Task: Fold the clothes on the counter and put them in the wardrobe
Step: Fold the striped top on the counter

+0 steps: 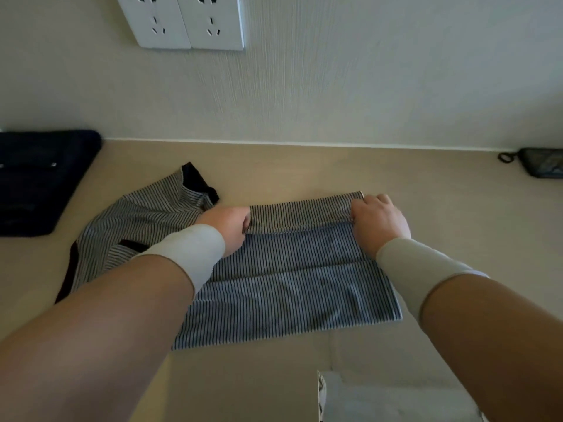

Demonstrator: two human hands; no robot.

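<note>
Midway through folding: striped garment [274,278] flat at centre of worktop [426,178], far edge pinched by left hand [228,229] and right hand [377,220], both clenched on it. Sleeve end at 10 o'clock unfolded. Wardrobe unseen, stowing not begun.

Your striped garment [283,287] in the middle of the frame was covered in fine black-and-white stripes, with solid black trim at its upper-left corner and along its left edge. The counter [304,169] under it was a plain beige. Your wristbands [195,254] were off-white on the left arm and a greyer beige on the right. At the left edge of the frame lay a dark navy, nearly black item [36,181]. The wall [365,86] above was cream with a faint vertical texture, and the sockets [182,19] at upper left were white. A small black pouch [542,166] sat at the right edge. At the bottom right you had something pale grey-white [396,400].
</note>
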